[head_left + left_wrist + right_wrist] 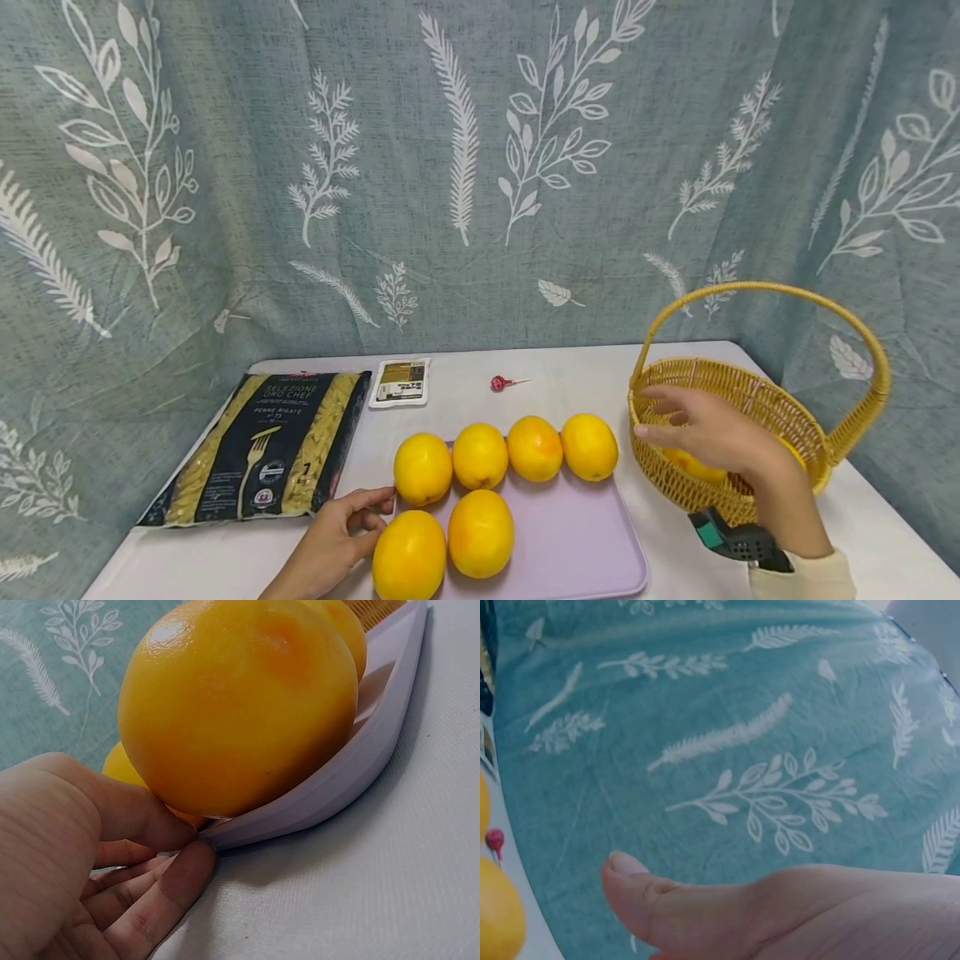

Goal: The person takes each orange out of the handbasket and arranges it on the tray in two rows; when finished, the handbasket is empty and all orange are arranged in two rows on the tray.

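Observation:
Several yellow oranges (pixel 481 533) sit on a lilac tray (pixel 573 533): a row along the far edge and two at the near left. At the tray's left side my left hand (pixel 337 533) pinches the rim between thumb and finger, close beside the nearest orange (pixel 240 705), as the left wrist view shows. My right hand (pixel 701 429) is over the left part of a wicker basket (pixel 795 408), fingers extended and holding nothing. Inside the basket, partly hidden by that hand and arm, lie more oranges (pixel 697 465). The right wrist view shows the right thumb (pixel 652 896) mostly against the curtain.
A bag of penne pasta (pixel 258 446) lies at the left. Behind the tray are a small flat packet (pixel 401 383) and a red lollipop (pixel 498 383). The basket's tall handle (pixel 765 287) arches above it. A patterned curtain (pixel 420 167) closes off the table's back.

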